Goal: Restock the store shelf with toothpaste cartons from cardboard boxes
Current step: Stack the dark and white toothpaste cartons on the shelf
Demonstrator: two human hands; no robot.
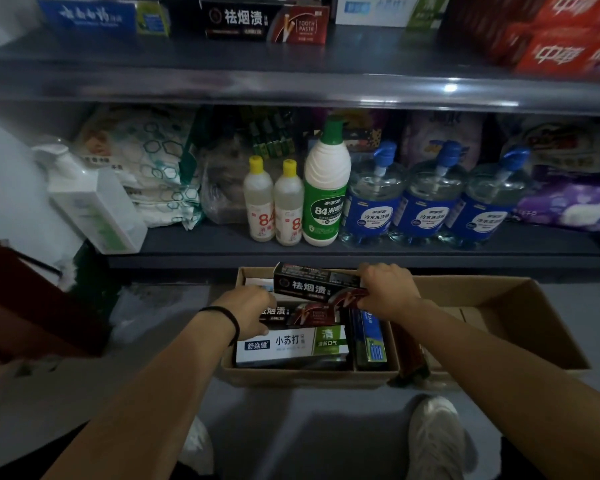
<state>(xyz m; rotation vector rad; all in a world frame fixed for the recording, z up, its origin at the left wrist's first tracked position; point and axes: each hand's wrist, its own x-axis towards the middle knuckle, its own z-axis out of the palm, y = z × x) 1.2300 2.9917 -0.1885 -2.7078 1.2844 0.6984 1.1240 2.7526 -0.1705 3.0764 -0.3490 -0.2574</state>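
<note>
Your right hand (387,291) grips the black-and-red rectangular toothpaste carton (317,284) by its right end above the brown cardboard box (305,375), centre frame, w/ left hand (248,311) touching a 2nd carton lower down; it's prob light, stiff, crushable, so hold mid-length.

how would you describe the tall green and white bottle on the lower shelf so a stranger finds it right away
Look at the lower shelf, near its middle. The green and white bottle stands upright between two small yellow-capped bottles and three blue-labelled pump bottles. It is the tallest there, with a green cap and a green label reading 84.
</note>
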